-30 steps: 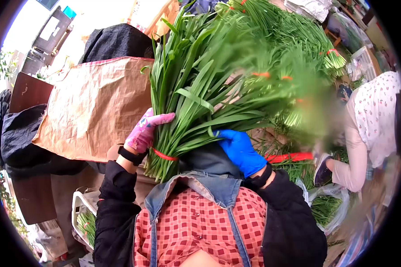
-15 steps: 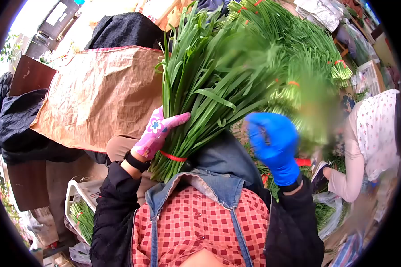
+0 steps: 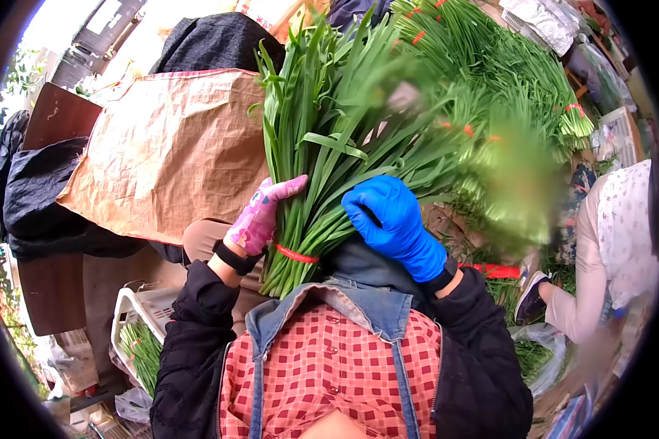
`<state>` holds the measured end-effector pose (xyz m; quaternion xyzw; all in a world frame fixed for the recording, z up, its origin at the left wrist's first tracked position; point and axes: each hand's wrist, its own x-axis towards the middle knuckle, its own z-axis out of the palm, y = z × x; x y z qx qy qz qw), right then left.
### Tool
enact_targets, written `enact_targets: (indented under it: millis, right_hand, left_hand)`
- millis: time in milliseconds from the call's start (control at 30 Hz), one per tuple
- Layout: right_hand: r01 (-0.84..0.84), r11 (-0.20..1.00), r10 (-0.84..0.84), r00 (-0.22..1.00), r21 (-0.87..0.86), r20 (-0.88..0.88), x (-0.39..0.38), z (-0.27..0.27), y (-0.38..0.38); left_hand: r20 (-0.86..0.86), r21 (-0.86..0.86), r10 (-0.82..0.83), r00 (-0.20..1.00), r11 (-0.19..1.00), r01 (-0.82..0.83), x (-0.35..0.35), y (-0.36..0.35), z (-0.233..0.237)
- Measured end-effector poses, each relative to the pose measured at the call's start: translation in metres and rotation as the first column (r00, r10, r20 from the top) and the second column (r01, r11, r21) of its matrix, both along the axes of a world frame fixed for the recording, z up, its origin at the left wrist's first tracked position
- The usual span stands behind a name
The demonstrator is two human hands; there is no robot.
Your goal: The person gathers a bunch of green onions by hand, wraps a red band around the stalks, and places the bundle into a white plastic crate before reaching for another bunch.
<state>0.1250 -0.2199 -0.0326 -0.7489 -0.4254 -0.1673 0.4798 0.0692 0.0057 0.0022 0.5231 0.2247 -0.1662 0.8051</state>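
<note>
A large bunch of garlic chives (image 3: 322, 154) with broad green leaves stands between my hands, its stems toward my lap. A red band (image 3: 296, 253) circles its lower stems. My left hand (image 3: 262, 216), in a pink flowered glove, is wrapped round the stems just above the band, thumb across the front. My right hand (image 3: 395, 227), in a blue glove, is closed against the right side of the bunch, among the leaves. Its fingertips are curled under, so what they pinch, if anything, is hidden.
More banded chives (image 3: 490, 95) are heaped at the upper right. A brown woven sack (image 3: 168, 154) lies at left, above a white basket (image 3: 128, 304) holding greens. At right another person's sleeve (image 3: 589, 249) and shoe (image 3: 532, 296) show. A blurred green patch hangs before the heap.
My right hand has moved left from beside the bunch to its leaves, fingers still curled. My left hand keeps its hold, and the bunch has shifted slightly right at its base.
</note>
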Motion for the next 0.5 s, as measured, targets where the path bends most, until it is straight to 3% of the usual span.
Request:
enact_targets:
  millis: [67,167,200,267,333,400,467,500]
  right_hand:
    - [-0.005,1.000,0.006,0.999,0.027,-0.046,-0.002,-0.001,-0.004]
    - [0.160,0.964,-0.092,0.951,0.212,-0.296,-0.005,-0.010,-0.005]
    - [0.158,0.964,-0.091,0.951,0.212,-0.297,-0.004,-0.009,-0.006]
    - [0.277,0.919,-0.074,0.821,0.282,-0.566,-0.001,-0.005,-0.006]
    - [0.261,0.896,-0.057,0.870,0.359,-0.490,0.008,-0.006,-0.003]
    - [0.325,0.944,-0.284,0.889,0.057,-0.361,0.014,0.004,-0.007]
    - [0.342,0.940,-0.324,0.891,0.001,-0.317,0.022,0.000,-0.010]
    - [0.382,0.922,-0.387,0.911,-0.065,-0.144,0.027,0.001,-0.014]
  left_hand:
    - [-0.013,0.000,-0.005,1.000,1.000,0.005,0.001,-0.001,-0.002]
    - [0.005,-0.015,0.033,0.999,0.999,-0.033,0.002,-0.003,-0.003]
    - [0.011,-0.017,0.029,1.000,0.999,-0.029,0.002,-0.003,-0.003]
    - [0.018,-0.020,0.028,0.999,0.999,-0.027,0.002,-0.002,-0.003]
    - [0.010,-0.024,0.025,1.000,0.999,-0.025,0.003,-0.002,-0.003]
    - [0.000,-0.014,0.041,0.999,0.999,-0.041,0.004,-0.002,-0.004]
    - [-0.006,-0.004,0.057,0.998,0.998,-0.057,0.004,0.000,-0.008]
    - [-0.018,-0.007,0.065,0.998,0.998,-0.065,0.005,0.001,-0.011]
